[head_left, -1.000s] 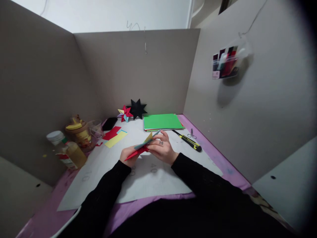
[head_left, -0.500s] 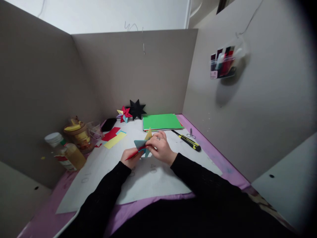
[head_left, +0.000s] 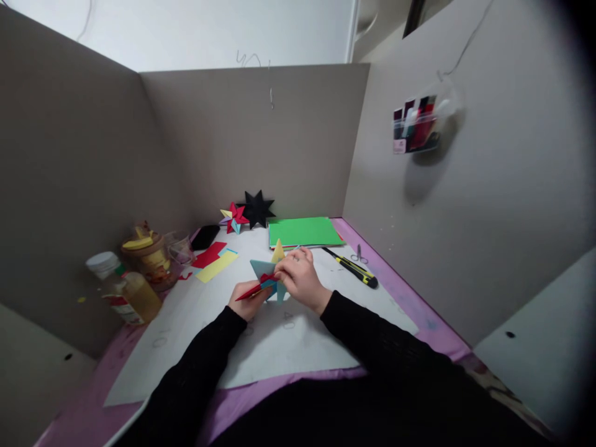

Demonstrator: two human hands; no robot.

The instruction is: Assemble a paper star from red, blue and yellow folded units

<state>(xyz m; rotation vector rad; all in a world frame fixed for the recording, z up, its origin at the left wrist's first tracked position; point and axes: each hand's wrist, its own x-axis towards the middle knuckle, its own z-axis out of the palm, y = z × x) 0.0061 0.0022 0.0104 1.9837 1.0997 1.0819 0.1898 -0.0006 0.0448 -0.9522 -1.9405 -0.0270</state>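
Between my hands, above the white sheet, is a folded paper star (head_left: 263,268) with light blue, yellow and red points. My left hand (head_left: 248,300) is closed around its lower left side, where a red point sticks out over the fingers. On the other side, my right hand (head_left: 302,274) pinches a red part near the middle of the star. The right fingertips cover some of the folds there. Light blue and yellow points stand out above and below the fingers.
Red paper (head_left: 210,255) and yellow paper strips (head_left: 216,267) lie left. A bottle (head_left: 133,298), brown cup (head_left: 148,259), clear cup (head_left: 179,248) and phone (head_left: 205,237) stand or lie beyond. Behind are two finished stars (head_left: 256,208) and green paper (head_left: 305,231); right, a cutter knife (head_left: 356,271) and scissors (head_left: 359,255).
The star has turned slightly in my hands, and more of the red at its middle shows. My right fingers have shifted a little. The camera view has tilted slightly up.
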